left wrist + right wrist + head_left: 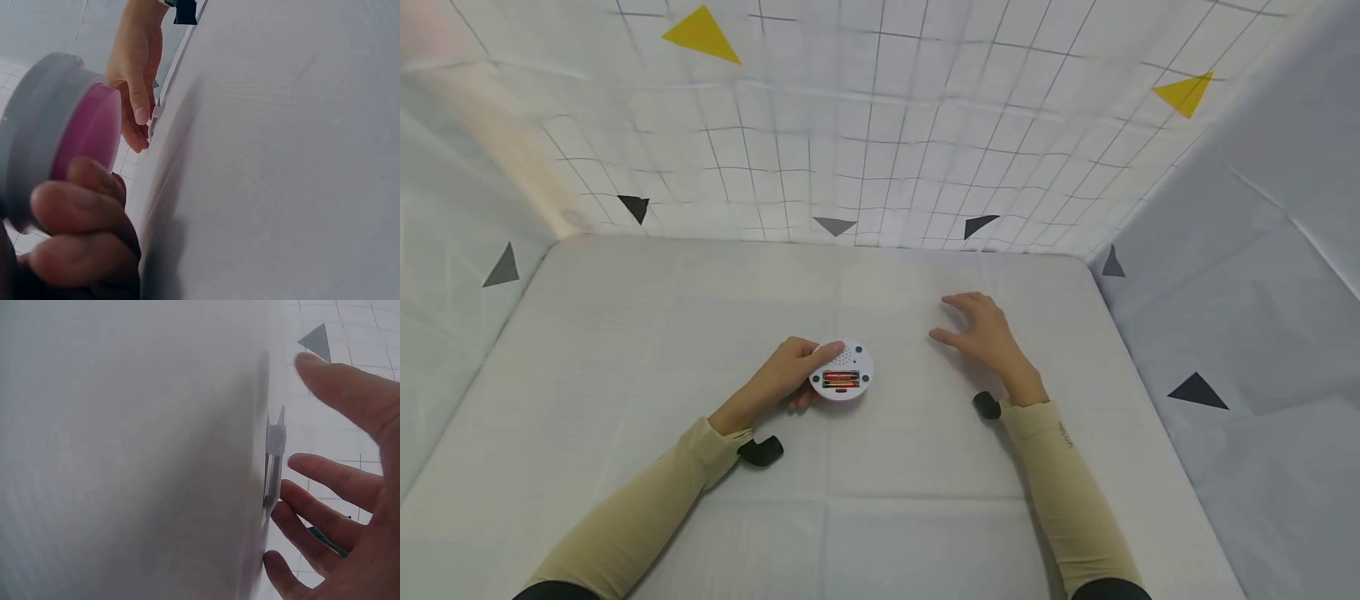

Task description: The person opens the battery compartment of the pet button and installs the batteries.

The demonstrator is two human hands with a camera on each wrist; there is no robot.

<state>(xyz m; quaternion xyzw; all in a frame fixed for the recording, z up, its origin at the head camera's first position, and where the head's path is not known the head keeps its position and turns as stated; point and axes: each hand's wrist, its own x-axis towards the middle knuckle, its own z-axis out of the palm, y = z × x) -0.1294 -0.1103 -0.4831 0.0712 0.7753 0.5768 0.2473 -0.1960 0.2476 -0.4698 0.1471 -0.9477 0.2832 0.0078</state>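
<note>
My left hand (786, 373) grips a round white battery-powered device (859, 392), thumb on its upturned face and fingers curled beneath. That face has a cluster of small holes, dark round spots and an uncovered battery compartment (841, 380) with red batteries in it. In the left wrist view, a pink domed part (94, 128) bulges from the device's lower side. Off to the right, my right hand (985, 333) hovers low over the table with fingers and thumb spread apart. A small white plastic piece (275, 440) lies on the table near its fingertips in the right wrist view.
A white cloth covers the table (925, 450). Behind it rises a white grid-patterned curtain (895, 125) with yellow, grey and black triangles. Pale sheets (1255, 275) close in both sides.
</note>
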